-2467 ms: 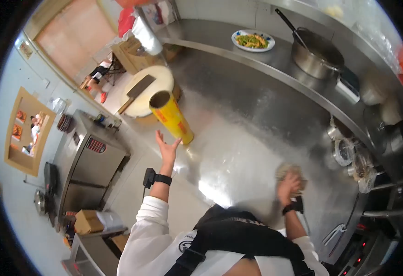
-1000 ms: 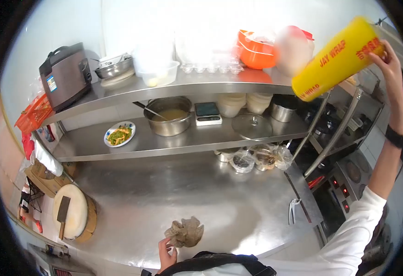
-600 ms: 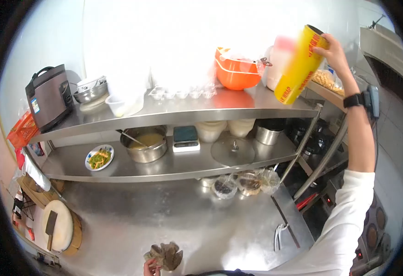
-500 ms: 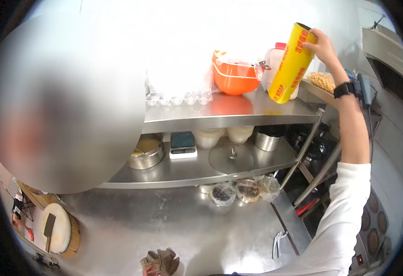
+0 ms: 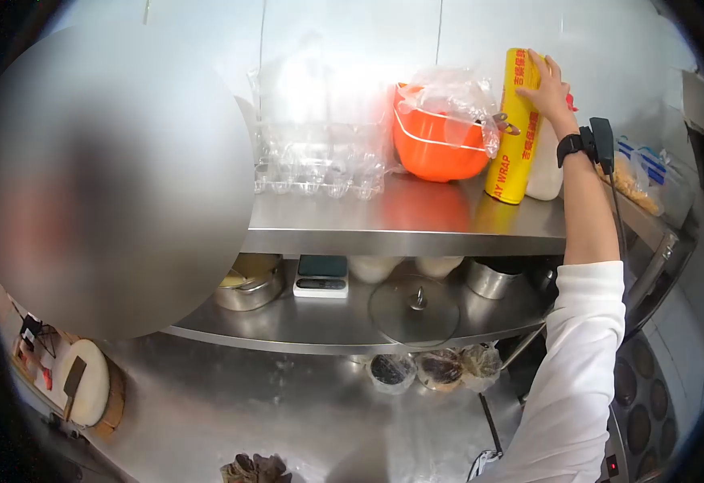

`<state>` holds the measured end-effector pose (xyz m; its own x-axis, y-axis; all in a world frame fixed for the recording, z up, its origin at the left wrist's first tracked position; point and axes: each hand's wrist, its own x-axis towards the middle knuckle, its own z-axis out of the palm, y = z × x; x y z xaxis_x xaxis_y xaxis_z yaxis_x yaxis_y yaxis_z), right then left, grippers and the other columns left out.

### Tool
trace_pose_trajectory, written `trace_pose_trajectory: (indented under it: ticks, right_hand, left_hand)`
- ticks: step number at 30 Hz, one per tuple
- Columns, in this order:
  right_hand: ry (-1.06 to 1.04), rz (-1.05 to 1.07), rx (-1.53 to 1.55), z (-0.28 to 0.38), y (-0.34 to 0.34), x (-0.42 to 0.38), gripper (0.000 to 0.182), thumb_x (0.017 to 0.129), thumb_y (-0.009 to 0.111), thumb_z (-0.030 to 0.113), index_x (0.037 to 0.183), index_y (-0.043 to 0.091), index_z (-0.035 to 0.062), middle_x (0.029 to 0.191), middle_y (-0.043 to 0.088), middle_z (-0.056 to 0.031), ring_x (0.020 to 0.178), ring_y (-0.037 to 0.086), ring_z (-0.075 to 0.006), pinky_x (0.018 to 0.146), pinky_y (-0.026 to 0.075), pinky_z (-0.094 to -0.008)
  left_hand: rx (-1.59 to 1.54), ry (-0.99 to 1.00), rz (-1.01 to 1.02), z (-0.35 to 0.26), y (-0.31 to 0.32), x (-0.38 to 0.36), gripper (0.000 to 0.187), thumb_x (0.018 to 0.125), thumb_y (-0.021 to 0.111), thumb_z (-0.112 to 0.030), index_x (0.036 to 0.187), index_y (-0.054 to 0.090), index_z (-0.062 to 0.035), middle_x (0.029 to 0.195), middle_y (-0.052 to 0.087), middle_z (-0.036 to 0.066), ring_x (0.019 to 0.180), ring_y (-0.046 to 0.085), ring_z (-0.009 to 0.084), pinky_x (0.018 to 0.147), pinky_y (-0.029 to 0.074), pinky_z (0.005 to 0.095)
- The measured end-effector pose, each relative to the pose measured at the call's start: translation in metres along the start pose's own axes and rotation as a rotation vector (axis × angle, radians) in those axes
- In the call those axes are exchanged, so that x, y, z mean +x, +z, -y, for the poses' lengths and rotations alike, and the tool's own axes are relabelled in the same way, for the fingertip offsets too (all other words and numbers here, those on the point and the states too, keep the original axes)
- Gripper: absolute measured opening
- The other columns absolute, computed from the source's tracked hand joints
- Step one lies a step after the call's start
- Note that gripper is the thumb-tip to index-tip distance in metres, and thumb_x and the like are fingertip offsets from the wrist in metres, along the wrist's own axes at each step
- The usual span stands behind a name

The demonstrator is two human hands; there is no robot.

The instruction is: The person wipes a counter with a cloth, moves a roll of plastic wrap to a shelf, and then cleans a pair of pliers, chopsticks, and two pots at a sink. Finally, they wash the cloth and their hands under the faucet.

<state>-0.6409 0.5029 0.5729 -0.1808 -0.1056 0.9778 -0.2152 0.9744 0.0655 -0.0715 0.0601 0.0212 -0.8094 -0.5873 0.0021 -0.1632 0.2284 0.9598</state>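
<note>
My right hand (image 5: 551, 95) is closed around the upper part of a yellow roll of cling film (image 5: 514, 137) with red lettering. The roll stands nearly upright, leaning slightly, its lower end at the top steel shelf (image 5: 328, 217). Just left of it is an orange bucket (image 5: 439, 153) with clear plastic bags in it; a white jug (image 5: 547, 173) is partly hidden behind the roll and my hand. At the bottom edge, a crumpled brown cloth (image 5: 255, 469) shows on the steel worktop (image 5: 199, 402). My left hand is out of sight.
Clear plastic egg trays (image 5: 320, 165) sit left of the bucket. The lower shelf holds a kitchen scale (image 5: 321, 278), a glass lid (image 5: 415, 314) and pots (image 5: 493, 280). Bagged bowls (image 5: 392, 372) stand beneath. A cleaver (image 5: 74, 386) lies on a round chopping block (image 5: 90, 394) at left.
My right hand has lowered the cling film roll onto the shelf and brought it more upright, beside the bucket. The view has shifted; fingers seen earlier at the brown cloth no longer show.
</note>
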Motion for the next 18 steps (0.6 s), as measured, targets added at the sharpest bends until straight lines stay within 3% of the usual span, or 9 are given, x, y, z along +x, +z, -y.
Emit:
trace_pose_trajectory:
  ticks: [4, 7, 8, 11, 12, 14, 15, 16, 18]
  right_hand:
    - [-0.02, -0.036, 0.047, 0.003, 0.01, -0.024, 0.083, 0.058, 0.073, 0.02, 0.129, 0.03, 0.018, 0.123, 0.036, -0.0154, 0.108, 0.039, -0.0328, 0.089, 0.031, -0.0424]
    - [0.032, -0.025, 0.152, 0.021, 0.0, -0.071, 0.087, 0.055, 0.076, 0.013, 0.123, 0.025, -0.0032, 0.115, 0.039, -0.0241, 0.104, 0.04, -0.0376, 0.088, 0.033, -0.043]
    - [0.069, 0.052, 0.173, 0.017, 0.001, -0.092, 0.085, 0.054, 0.076, 0.013, 0.122, 0.025, -0.0017, 0.112, 0.043, -0.0236, 0.101, 0.043, -0.0375, 0.086, 0.037, -0.0421]
    - [-0.01, 0.38, 0.316, -0.025, 0.034, -0.147, 0.062, 0.065, 0.07, 0.015, 0.115, 0.036, -0.0017, 0.1, 0.053, -0.0163, 0.087, 0.055, -0.0261, 0.074, 0.045, -0.0387]
    - [0.415, 0.663, 0.473, -0.026, 0.041, -0.152, 0.047, 0.073, 0.065, 0.018, 0.11, 0.042, -0.0003, 0.093, 0.056, -0.0114, 0.078, 0.056, -0.0208, 0.066, 0.048, -0.0344]
    - [0.503, 0.82, 0.673, -0.052, 0.067, -0.149, 0.029, 0.08, 0.058, 0.022, 0.1, 0.048, 0.0027, 0.078, 0.057, -0.0074, 0.066, 0.054, -0.0159, 0.057, 0.046, -0.0317]
    - [0.468, 0.848, 0.692, -0.062, 0.082, -0.146, 0.03, 0.08, 0.058, 0.022, 0.101, 0.048, 0.0026, 0.079, 0.056, -0.0078, 0.067, 0.054, -0.0166, 0.058, 0.045, -0.0324]
    - [0.431, 0.848, 0.69, -0.065, 0.087, -0.144, 0.031, 0.08, 0.057, 0.022, 0.102, 0.047, 0.0025, 0.08, 0.056, -0.0081, 0.068, 0.054, -0.0173, 0.059, 0.045, -0.033]
    - [0.416, 0.842, 0.686, -0.069, 0.088, -0.14, 0.033, 0.081, 0.057, 0.023, 0.103, 0.046, 0.0022, 0.082, 0.056, -0.0088, 0.07, 0.054, -0.0186, 0.061, 0.045, -0.0343]
  left_hand:
    - [-0.029, -0.039, 0.008, 0.002, 0.007, 0.004, 0.034, 0.079, 0.051, -0.006, 0.111, 0.042, 0.0003, 0.105, 0.05, 0.014, 0.086, 0.054, 0.02, 0.073, 0.046, 0.0297]
    - [-0.036, -0.049, 0.023, 0.004, 0.007, 0.009, 0.033, 0.077, 0.051, -0.002, 0.109, 0.043, -0.0006, 0.103, 0.05, 0.014, 0.085, 0.054, 0.0199, 0.072, 0.045, 0.0291]
    - [-0.037, -0.053, 0.035, 0.006, 0.007, 0.01, 0.033, 0.076, 0.051, -0.001, 0.109, 0.044, -0.0009, 0.103, 0.05, 0.013, 0.085, 0.055, 0.0199, 0.072, 0.045, 0.0289]
    - [-0.022, -0.03, 0.1, 0.011, 0.008, 0.018, 0.034, 0.074, 0.052, 0.002, 0.106, 0.045, -0.0017, 0.101, 0.049, 0.013, 0.084, 0.055, 0.0198, 0.071, 0.044, 0.0283]
    - [0.0, -0.023, 0.131, 0.011, 0.01, 0.021, 0.034, 0.073, 0.052, 0.004, 0.106, 0.046, -0.002, 0.101, 0.049, 0.013, 0.083, 0.055, 0.0198, 0.071, 0.044, 0.0281]
    - [0.089, -0.03, 0.175, 0.026, 0.012, 0.026, 0.031, 0.075, 0.052, 0.003, 0.105, 0.047, -0.0014, 0.095, 0.052, 0.013, 0.082, 0.056, 0.021, 0.07, 0.045, 0.0284]
    - [0.113, -0.012, 0.121, 0.011, 0.016, 0.03, 0.034, 0.073, 0.053, 0.001, 0.106, 0.046, -0.0018, 0.098, 0.052, 0.014, 0.086, 0.055, 0.0243, 0.076, 0.044, 0.0313]
    - [0.336, -0.031, 0.207, 0.002, 0.013, 0.036, 0.037, 0.071, 0.055, 0.0, 0.107, 0.047, -0.003, 0.104, 0.049, 0.014, 0.099, 0.05, 0.027, 0.084, 0.041, 0.034]
    - [0.429, 0.099, 0.241, 0.014, 0.015, 0.045, 0.051, 0.068, 0.058, -0.005, 0.116, 0.043, -0.0114, 0.118, 0.04, 0.014, 0.112, 0.038, 0.0314, 0.091, 0.036, 0.0389]
